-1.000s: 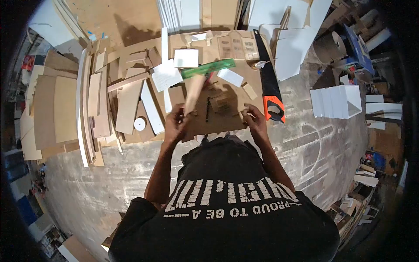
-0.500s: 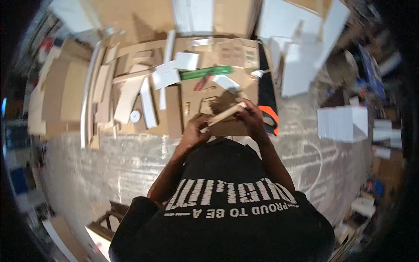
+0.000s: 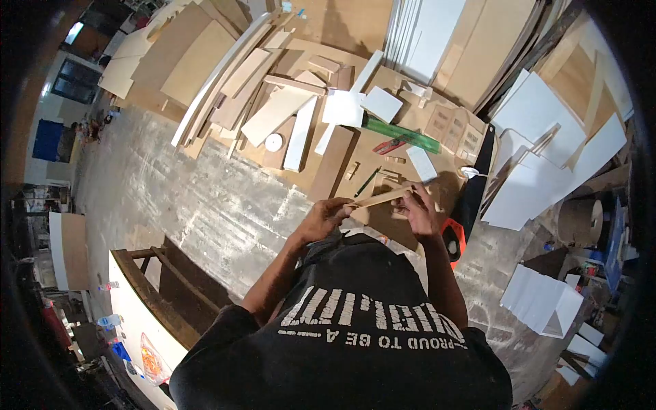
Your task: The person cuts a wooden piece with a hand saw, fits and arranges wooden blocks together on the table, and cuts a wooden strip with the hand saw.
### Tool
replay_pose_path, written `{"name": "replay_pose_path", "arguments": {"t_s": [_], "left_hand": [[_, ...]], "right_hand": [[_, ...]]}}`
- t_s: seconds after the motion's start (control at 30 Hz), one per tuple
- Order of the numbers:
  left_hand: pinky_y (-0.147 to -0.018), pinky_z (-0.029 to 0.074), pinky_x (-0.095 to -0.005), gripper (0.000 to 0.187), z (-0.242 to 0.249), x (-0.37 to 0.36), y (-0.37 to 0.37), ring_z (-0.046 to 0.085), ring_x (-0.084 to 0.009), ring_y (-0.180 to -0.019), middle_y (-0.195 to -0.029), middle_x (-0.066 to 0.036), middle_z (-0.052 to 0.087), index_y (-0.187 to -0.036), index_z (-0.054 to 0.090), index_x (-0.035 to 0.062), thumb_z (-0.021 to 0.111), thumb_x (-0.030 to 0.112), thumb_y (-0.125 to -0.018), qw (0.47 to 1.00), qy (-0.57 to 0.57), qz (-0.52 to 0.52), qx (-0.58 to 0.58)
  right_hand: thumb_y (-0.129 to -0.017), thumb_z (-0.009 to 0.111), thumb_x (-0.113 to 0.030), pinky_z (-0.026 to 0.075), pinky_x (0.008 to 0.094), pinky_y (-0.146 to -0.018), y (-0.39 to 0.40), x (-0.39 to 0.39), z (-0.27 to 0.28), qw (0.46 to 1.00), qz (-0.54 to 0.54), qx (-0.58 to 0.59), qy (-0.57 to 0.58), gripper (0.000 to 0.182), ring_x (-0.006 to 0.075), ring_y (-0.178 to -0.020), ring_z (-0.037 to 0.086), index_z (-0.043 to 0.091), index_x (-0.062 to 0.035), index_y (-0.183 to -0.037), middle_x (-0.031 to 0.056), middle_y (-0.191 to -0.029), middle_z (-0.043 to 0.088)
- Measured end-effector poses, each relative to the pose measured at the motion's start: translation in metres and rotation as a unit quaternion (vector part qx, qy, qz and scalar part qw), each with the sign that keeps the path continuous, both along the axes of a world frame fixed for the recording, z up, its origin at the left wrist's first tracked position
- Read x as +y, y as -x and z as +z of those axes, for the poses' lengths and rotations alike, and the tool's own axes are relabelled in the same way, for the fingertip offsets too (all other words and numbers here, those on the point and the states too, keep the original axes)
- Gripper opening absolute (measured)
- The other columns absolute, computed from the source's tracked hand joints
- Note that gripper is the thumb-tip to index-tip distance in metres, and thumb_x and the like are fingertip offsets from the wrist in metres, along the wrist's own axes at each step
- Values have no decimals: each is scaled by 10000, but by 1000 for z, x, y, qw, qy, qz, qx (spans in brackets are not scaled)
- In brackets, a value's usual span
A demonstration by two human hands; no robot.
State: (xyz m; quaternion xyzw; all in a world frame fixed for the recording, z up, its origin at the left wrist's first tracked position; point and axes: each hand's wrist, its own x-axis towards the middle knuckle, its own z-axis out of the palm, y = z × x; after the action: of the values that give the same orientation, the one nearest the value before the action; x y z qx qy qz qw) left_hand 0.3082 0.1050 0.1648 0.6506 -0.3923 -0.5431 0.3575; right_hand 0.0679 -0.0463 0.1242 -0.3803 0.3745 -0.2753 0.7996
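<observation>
Between my two hands, close over the table's near edge, is a narrow wooden strip. My left hand pinches its left end, and the fingers of my right hand are closed around the other end. Just beyond the strip lie a dark green pencil and several small wood pieces. Red-handled pliers rest beside a green ruler. To the right of my right hand, a handsaw's orange-and-black handle sticks out over the table edge, its dark blade running back along the side.
Wooden boards and strips cover the table's left half, with a white round roll among them. White panels lean at the right. A wooden frame stands on the floor at lower left, near a white board.
The view has turned, so the table now sits further right and tilted. The strip stays in both hands and has come to a flatter angle. A pencil now shows beyond it.
</observation>
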Motion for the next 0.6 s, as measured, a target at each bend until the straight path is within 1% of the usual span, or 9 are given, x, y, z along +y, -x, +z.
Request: {"name": "replay_pose_path", "arguments": {"t_s": [0.13,0.2,0.23,0.33,0.37,0.4,0.47,0.53,0.6], "left_hand": [[-728,531,-328,404,-15,-9,-58,637,-165,-824,-927,-126,723,-1197,663,-36,611,309,-994,996,45,80,-22],[-706,538,-329,364,-37,-20,-108,670,-175,-803,-932,-130,738,-1117,699,-36,662,289,-958,969,114,127,-180],[-713,541,-332,332,-38,-27,-135,684,-198,-811,-947,-151,738,-1082,708,-38,687,258,-933,958,135,143,-208],[-748,552,-359,244,-35,-48,-211,708,-283,-836,-950,-188,728,-994,722,-39,743,166,-862,928,135,175,-301],[-787,545,-378,245,-39,-52,-234,693,-311,-884,-976,-188,717,-1008,719,-26,749,154,-845,909,115,171,-363],[-827,538,-397,253,-46,-59,-256,678,-339,-932,-1003,-188,706,-1022,717,-14,756,143,-828,887,98,162,-422],[-918,491,-451,392,-64,-64,-304,619,-375,-1044,-1073,-172,675,-1114,687,25,797,160,-763,851,166,66,-493],[-975,443,-483,520,-71,-68,-332,559,-391,-1130,-1138,-172,641,-1203,646,60,811,146,-718,884,147,-9,-443],[-970,440,-498,495,-71,-68,-347,559,-403,-1109,-1135,-178,635,-1213,637,60,774,114,-741,901,119,-34,-415]], "right_hand": [[-954,665,-187,574,347,-733,-42,-8,11,999,-41,0,14,276,188,-853,668,570,-27,-1158,76,-1003,633],[-956,657,-174,554,356,-729,-63,-10,1,996,-89,28,-12,204,183,-868,654,587,-56,-1107,51,-939,632],[-937,681,-200,547,335,-707,-72,-9,-3,993,-113,45,3,175,176,-801,655,600,-67,-1017,37,-874,624],[-929,686,-224,536,293,-685,-105,-4,-13,985,-153,46,-60,191,169,-760,651,591,-65,-976,42,-862,627],[-928,687,-242,524,261,-682,-114,-1,-15,988,-128,82,-20,215,152,-768,645,591,-56,-974,51,-876,628],[-926,689,-227,538,272,-705,-130,3,1,984,-118,117,-67,213,150,-788,647,595,-48,-994,65,-900,629],[-931,685,-200,569,303,-754,-164,9,-21,985,-131,113,18,223,163,-802,659,599,-26,-1041,84,-926,636],[-939,677,-179,590,318,-788,-206,10,9,985,-145,94,-29,234,184,-822,677,599,-6,-1076,98,-948,649],[-937,685,-281,576,326,-753,-248,5,-32,987,-147,58,-5,360,208,-876,686,608,28,-1106,120,-950,678]]}}
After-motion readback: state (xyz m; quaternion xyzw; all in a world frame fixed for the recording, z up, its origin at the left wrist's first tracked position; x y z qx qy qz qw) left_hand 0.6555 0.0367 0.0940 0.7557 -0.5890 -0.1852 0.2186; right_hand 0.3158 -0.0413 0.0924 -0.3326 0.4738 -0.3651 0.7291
